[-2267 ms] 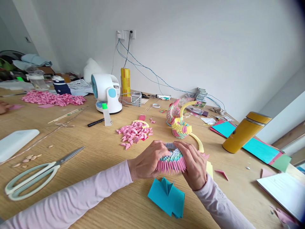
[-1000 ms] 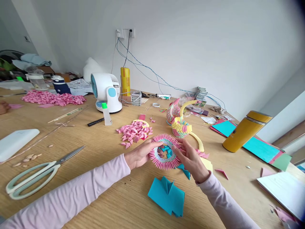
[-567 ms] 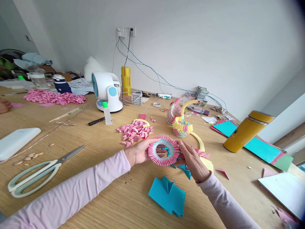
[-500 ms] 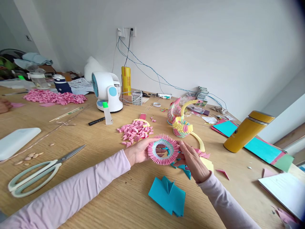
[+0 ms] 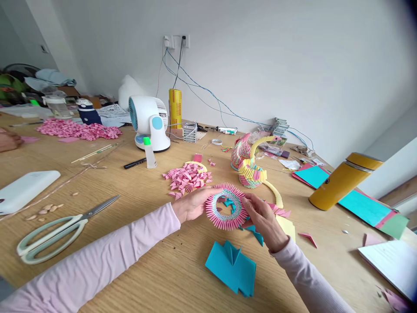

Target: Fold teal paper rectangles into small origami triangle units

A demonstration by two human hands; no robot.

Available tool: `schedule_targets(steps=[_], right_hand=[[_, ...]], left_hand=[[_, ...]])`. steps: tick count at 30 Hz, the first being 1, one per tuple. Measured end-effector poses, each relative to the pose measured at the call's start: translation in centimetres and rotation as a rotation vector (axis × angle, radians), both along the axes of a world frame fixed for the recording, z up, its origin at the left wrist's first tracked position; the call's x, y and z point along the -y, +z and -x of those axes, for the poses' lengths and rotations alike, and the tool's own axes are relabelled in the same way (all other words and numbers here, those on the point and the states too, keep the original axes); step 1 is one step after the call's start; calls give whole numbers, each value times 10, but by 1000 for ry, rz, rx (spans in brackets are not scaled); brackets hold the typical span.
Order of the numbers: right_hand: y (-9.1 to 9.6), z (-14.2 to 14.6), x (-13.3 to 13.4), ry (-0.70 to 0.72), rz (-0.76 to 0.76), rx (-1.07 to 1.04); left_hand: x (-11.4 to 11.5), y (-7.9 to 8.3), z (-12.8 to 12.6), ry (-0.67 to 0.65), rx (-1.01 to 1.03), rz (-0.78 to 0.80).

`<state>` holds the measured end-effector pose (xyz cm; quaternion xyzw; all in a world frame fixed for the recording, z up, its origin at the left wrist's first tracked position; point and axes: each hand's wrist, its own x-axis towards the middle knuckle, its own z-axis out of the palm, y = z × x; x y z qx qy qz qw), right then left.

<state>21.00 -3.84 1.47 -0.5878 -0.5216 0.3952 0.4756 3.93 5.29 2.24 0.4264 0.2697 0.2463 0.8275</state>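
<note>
Closed lightly from two sides, my grip has the left hand (image 5: 193, 203) at nine o'clock and the right hand (image 5: 265, 219) at three, both holding the pink-rimmed, pale-blue-centred ring of folded paper (image 5: 226, 223), its hole facing me. As I judge it, squeezing unevenly could pop its folds apart, and a slack hold could drop it towards the flat teal folded paper (image 5: 230, 269) at six o'clock. Loose pink paper triangles (image 5: 186, 177) lie at ten. Through the head camera I make out a cluttered, light wood-grain worktop (image 5: 146, 280), pale-handled steel scissors (image 5: 84, 217) towards nine, and a plain white wall (image 5: 260, 65) at twelve.
</note>
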Motion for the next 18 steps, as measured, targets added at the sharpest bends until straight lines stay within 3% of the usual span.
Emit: schedule_targets(steps=[4, 9, 15, 18], right_hand=[[-3, -1, -1, -15, -5, 45], [-10, 4, -2, -19, 9, 111], [-21, 17, -7, 100, 78, 117], [-23, 21, -8, 114, 42, 230]], left_hand=[[2, -2, 2, 55, -65, -216], [-6, -9, 13, -10, -183, -428], [-19, -17, 27, -71, -214, -397], [-22, -18, 29, -91, -219, -353]])
